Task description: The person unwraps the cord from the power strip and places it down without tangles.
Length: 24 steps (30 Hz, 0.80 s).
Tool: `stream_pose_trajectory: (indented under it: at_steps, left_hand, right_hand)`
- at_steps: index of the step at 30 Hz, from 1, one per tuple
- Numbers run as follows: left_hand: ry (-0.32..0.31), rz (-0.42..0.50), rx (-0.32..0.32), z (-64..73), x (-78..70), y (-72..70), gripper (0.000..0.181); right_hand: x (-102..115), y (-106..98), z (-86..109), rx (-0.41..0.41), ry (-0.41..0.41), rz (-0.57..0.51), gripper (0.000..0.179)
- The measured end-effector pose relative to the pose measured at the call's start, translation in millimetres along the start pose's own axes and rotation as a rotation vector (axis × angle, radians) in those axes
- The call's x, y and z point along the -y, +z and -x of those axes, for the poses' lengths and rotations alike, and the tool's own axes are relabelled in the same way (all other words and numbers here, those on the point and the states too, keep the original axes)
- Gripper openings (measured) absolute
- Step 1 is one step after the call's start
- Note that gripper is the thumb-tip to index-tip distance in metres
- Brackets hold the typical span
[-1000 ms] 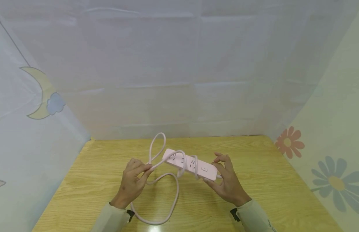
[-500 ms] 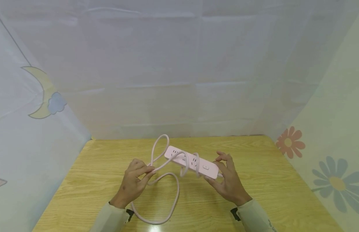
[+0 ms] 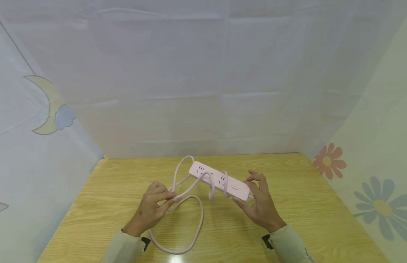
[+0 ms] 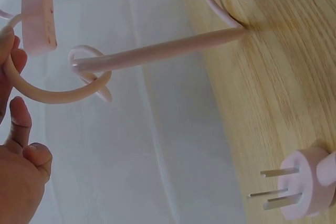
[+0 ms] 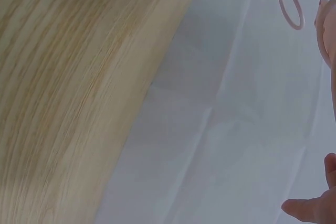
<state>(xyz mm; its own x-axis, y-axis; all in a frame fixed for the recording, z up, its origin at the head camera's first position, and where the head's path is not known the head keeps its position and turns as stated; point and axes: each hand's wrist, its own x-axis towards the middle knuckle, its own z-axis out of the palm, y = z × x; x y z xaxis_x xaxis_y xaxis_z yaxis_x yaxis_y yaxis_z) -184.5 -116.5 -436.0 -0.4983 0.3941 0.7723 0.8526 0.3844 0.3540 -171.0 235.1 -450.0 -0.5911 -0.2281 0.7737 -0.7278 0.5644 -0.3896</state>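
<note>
A pink power strip [image 3: 234,187] slants above the table, its right end gripped between the thumb and fingers of my right hand [image 3: 261,204]. Its pink cord [image 3: 201,219] wraps loosely round the strip, then runs left to my left hand [image 3: 151,208], which pinches it between thumb and fingertips. One loop of cord rises behind the left hand, and another lies on the wood in front. In the left wrist view, the three-pin plug [image 4: 302,184] rests on the table with its metal prongs showing. Only a little of my right hand [image 5: 315,205] shows in the right wrist view.
The wooden table [image 3: 101,219] ends at a pale fabric wall [image 3: 203,120] at the back. Patterned side walls stand left and right, with a moon [image 3: 49,106] on one and flowers [image 3: 382,206] on the other.
The power strip has tilted a little more, its left end rising and the strip shifting slightly right. Both hands keep their hold; the left has edged right with the cord.
</note>
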Motion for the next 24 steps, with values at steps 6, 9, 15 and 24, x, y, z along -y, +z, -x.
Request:
stream_pose_trajectory:
  at_steps: [6, 9, 15, 24]
  left_hand:
    - [-0.01, 0.012, 0.046, 1.7, -1.0, -2.4, 0.025]
    - [-0.036, 0.026, 0.076, 3.1, -1.4, -2.9, 0.023]
    - [-0.079, 0.027, 0.131, 5.5, -1.3, -3.2, 0.019]
    - [-0.115, 0.036, 0.202, 8.1, -3.2, -4.4, 0.02]
  right_hand:
    - [1.4, -1.3, -0.5, -0.012, -0.013, 0.003, 0.051]
    - [1.5, -1.9, 0.1, -0.011, -0.006, 0.009, 0.051]
    - [0.6, -2.3, 1.3, -0.001, 0.021, 0.011, 0.054]
    - [-1.5, -1.8, 2.4, -0.029, 0.01, 0.028, 0.056]
